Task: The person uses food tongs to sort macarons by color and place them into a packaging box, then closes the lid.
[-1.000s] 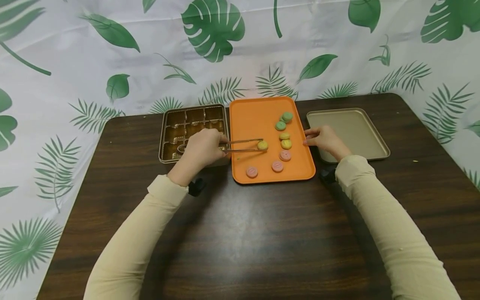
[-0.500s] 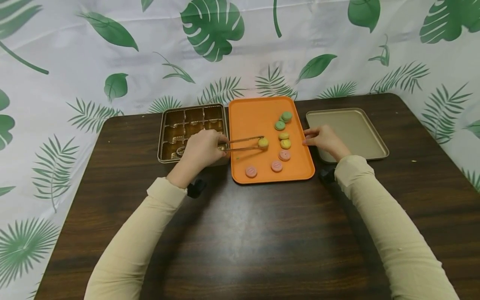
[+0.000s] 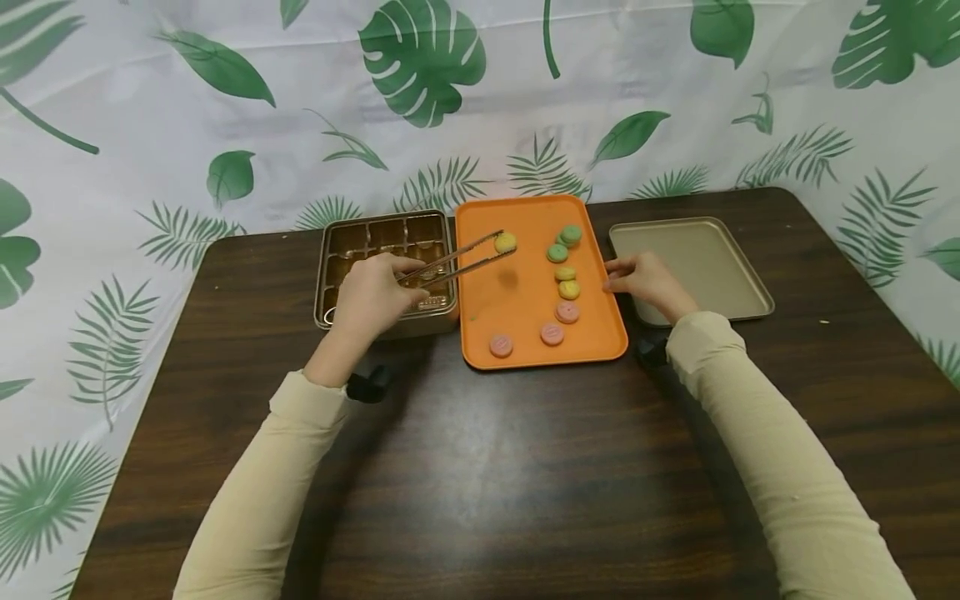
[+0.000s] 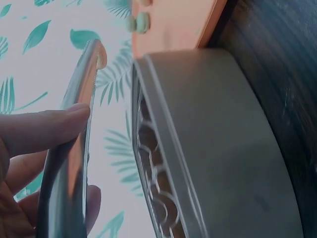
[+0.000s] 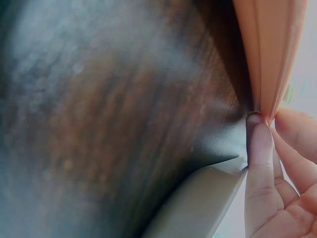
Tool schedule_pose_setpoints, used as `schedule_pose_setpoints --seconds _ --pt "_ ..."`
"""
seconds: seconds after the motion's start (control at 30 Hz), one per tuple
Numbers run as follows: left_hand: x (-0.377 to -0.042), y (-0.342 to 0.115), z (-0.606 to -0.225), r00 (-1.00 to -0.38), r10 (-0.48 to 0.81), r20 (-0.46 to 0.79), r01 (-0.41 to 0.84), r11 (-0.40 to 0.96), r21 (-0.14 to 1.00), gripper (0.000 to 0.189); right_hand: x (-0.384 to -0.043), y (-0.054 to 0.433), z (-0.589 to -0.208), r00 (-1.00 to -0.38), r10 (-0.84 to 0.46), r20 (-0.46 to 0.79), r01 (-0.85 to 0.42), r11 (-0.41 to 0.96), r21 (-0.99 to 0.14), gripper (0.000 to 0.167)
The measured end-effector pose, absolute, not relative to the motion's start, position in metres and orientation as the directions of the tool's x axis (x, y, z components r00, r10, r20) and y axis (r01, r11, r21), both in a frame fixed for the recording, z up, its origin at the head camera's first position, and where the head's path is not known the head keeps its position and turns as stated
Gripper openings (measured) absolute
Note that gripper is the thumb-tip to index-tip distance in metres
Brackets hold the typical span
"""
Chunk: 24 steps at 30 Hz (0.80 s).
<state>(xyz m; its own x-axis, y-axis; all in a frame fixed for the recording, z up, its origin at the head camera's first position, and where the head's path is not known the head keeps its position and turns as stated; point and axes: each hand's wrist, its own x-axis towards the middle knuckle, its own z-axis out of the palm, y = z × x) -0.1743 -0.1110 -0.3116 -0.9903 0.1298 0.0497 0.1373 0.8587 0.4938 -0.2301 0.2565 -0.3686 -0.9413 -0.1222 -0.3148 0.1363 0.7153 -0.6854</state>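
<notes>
In the head view my left hand (image 3: 370, 296) grips metal tongs (image 3: 471, 267), whose tips hold a yellow macaron (image 3: 506, 242) raised over the orange tray (image 3: 517, 218). The left wrist view shows thumb and fingers on either side of the tongs (image 4: 67, 186), with the macaron partly hidden at their far end. My right hand (image 3: 647, 282) pinches the tray's right rim between thumb and fingers. Along that side of the tray lie green macarons (image 3: 557, 252), yellow macarons (image 3: 569, 290) and pink macarons (image 3: 552, 334). Beneath my left hand stands a brown compartment box (image 3: 347, 240), partly covered by it.
A flat gold baking tray (image 3: 693, 250) lies to the right of the orange one, partly behind my right hand. All of these stand toward the back of a dark wooden table (image 3: 480, 467). A white leaf-print cloth (image 3: 517, 92) hangs behind the table.
The tongs have lifted the yellow macaron off the orange tray and moved it back and left. My left hand has shifted left over the box. My right hand stays at the tray's rim.
</notes>
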Motion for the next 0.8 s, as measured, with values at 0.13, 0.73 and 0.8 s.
schedule_pose_setpoints --seconds 0.13,0.73,0.8 --pt "-0.174 -0.122 -0.31 -0.994 0.086 0.071 0.11 0.849 0.518 0.041 -0.23 0.259 -0.369 -0.94 -0.133 -0.314 0.13 0.714 -0.688 0.051" --pt "-0.17 -0.161 -0.317 -0.992 -0.107 0.065 -0.05 0.816 0.576 0.041 -0.231 0.258 -0.37 -0.939 -0.13 -0.318 0.138 0.705 -0.696 0.05" --pt "-0.171 -0.164 -0.319 -0.992 -0.119 0.051 -0.069 0.818 0.571 0.041 -0.232 0.258 -0.371 -0.937 -0.132 -0.323 0.14 0.706 -0.694 0.05"
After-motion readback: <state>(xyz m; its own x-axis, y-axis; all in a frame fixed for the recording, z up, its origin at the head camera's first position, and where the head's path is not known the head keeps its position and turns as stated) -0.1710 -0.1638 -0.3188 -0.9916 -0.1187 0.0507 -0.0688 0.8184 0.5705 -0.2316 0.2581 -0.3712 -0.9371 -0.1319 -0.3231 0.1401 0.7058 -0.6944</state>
